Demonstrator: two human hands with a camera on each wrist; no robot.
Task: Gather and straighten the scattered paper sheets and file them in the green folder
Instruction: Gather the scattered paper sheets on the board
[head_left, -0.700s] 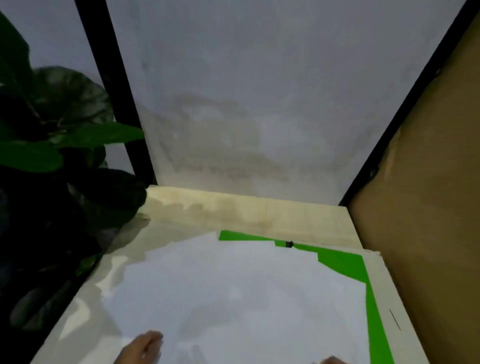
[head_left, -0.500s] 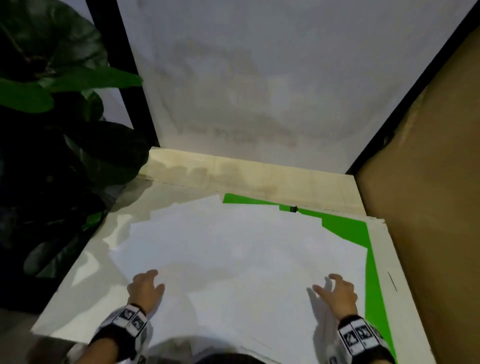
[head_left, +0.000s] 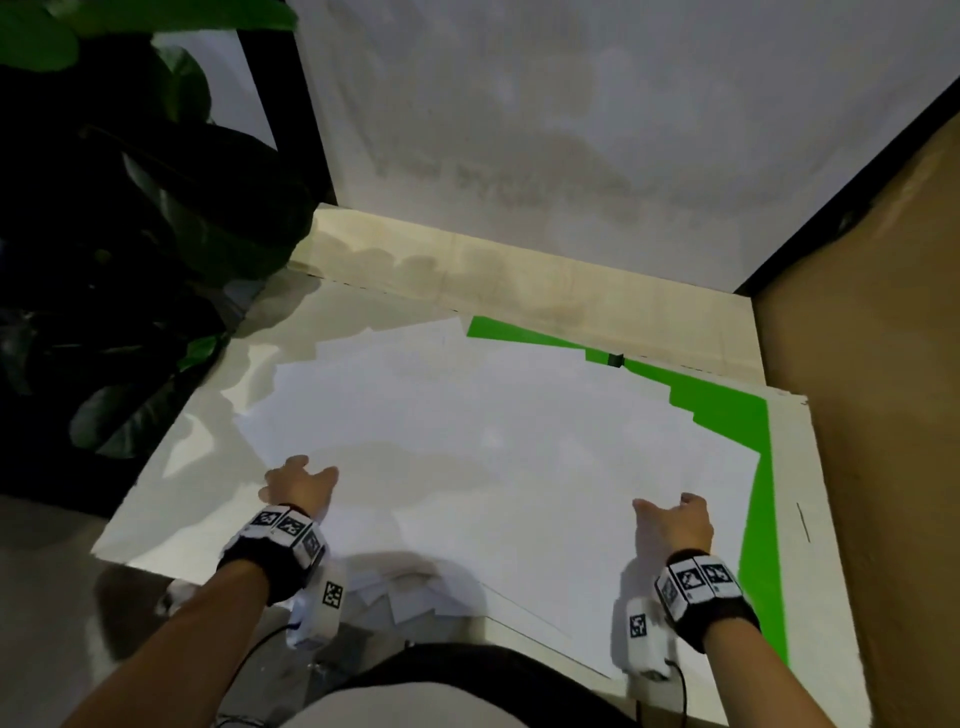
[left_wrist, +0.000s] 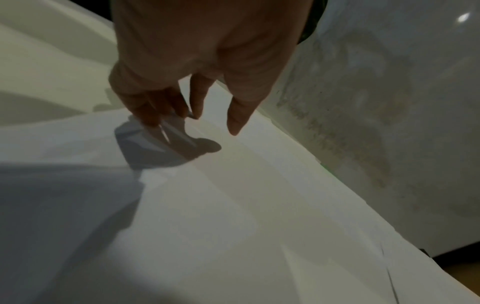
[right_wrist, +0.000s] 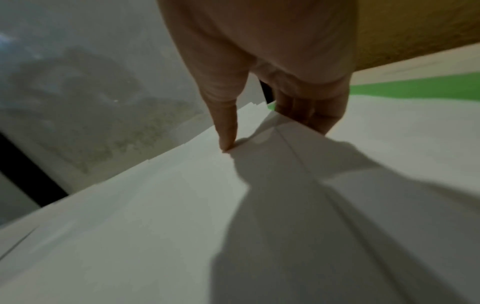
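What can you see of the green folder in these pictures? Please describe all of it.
The green folder lies flat on the white table, mostly covered by the scattered paper sheets. Only its bright green far edge and right edge show, as an L-shaped strip. A small dark clip-like part sits on the far edge. Neither hand touches it.
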